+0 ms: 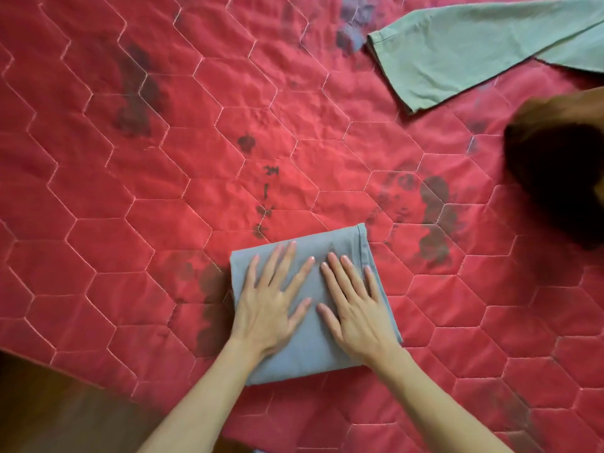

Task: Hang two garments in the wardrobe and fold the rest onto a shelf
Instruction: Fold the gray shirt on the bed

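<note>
A grey-blue garment (pixel 304 358), folded into a compact rectangle, lies on the red quilted bedspread (pixel 163 191) near its front edge. My left hand (pixel 271 302) presses flat on the left half of the fold, fingers spread and straight. My right hand (pixel 353 305) lies flat on the right half, fingers straight, beside the hemmed edge. A pale green garment (pixel 464 57) stretches across the bedspread at the top right, running out of view.
A dark brown, blurred item (pixel 562 165) sits at the right edge of the bedspread. The wooden floor (pixel 49 407) shows at the bottom left past the bedspread's edge. Dark stains mark the red fabric in several spots.
</note>
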